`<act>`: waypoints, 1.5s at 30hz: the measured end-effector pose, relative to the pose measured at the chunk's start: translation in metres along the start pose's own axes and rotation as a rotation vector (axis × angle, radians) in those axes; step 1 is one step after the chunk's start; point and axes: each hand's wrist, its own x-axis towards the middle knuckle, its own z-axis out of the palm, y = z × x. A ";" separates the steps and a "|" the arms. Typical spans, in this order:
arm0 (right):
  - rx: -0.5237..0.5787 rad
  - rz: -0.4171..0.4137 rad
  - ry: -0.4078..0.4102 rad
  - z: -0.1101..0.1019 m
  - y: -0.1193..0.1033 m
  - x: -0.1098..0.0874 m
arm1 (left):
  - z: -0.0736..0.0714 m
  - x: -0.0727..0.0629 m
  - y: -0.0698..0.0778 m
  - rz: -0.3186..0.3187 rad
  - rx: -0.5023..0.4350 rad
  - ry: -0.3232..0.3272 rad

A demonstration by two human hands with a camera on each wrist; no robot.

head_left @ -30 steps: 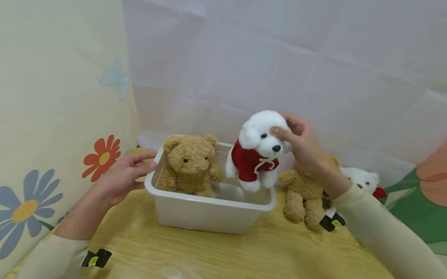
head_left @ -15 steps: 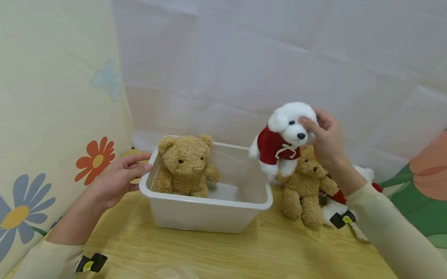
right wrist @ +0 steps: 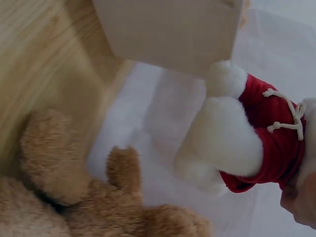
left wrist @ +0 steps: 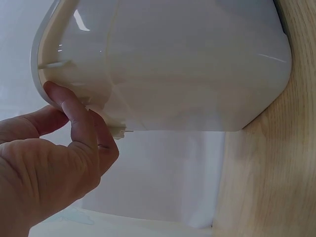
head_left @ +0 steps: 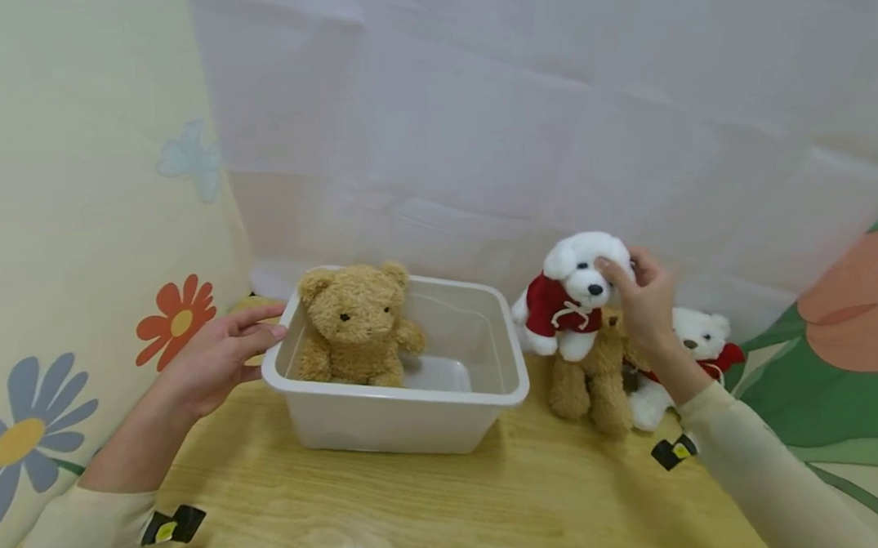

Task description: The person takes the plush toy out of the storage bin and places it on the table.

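Note:
My right hand grips a white plush dog in a red hoodie by the head, thumb across its face. The dog is held up off the table, just right of a white plastic bin. In the right wrist view the dog's red hoodie and legs show, with only a bit of the hand. My left hand pinches the bin's left rim; in the left wrist view the thumb and fingers lie on either side of that rim. A brown teddy bear sits at the left inside the bin.
Another brown teddy bear stands right of the bin, partly behind the held dog. Beside it sits a white plush bear with red on it, partly hidden by the right arm. A pale cloth hangs behind the wooden table.
The right hand has carried the dog from above the bin's right end out to the right, then lowered it a little. The left hand stays at the rim while the view shifts slightly.

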 end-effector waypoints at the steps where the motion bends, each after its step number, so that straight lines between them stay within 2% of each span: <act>1: -0.027 0.018 -0.011 0.000 0.005 -0.002 | 0.000 -0.001 0.000 -0.001 -0.005 0.003; 6: -0.062 0.067 -0.053 0.006 0.028 -0.018 | -0.002 -0.003 -0.001 -0.002 -0.015 0.015; 11: -0.137 0.056 -0.034 0.016 0.042 -0.037 | 0.000 -0.003 -0.001 -0.006 -0.005 0.030; 15: -0.171 0.075 -0.024 0.016 0.070 -0.044 | 0.001 -0.003 0.001 -0.005 0.008 0.037; 19: -0.201 0.098 -0.045 0.016 0.086 -0.052 | 0.003 0.000 0.002 0.004 0.018 0.033; 24: -0.318 0.052 -0.058 0.018 0.098 -0.062 | 0.003 0.001 0.002 -0.008 0.019 0.035; 27: -0.319 -0.015 -0.071 0.021 0.101 -0.064 | 0.002 0.000 0.001 -0.012 0.020 0.038; 31: -0.310 -0.139 -0.104 0.029 0.090 -0.066 | 0.001 -0.001 0.001 -0.001 0.021 0.036; 33: -0.310 -0.162 -0.114 0.033 0.081 -0.066 | 0.001 -0.002 0.001 0.001 0.016 0.039; 35: -0.308 -0.147 -0.120 0.035 0.073 -0.066 | 0.002 -0.002 0.002 0.000 0.016 0.040; 37: -0.308 -0.109 -0.132 0.035 0.074 -0.066 | 0.002 -0.002 0.003 -0.010 0.018 0.045; 45: -0.307 0.013 -0.188 0.029 0.105 -0.065 | 0.002 -0.003 0.002 -0.014 0.024 0.040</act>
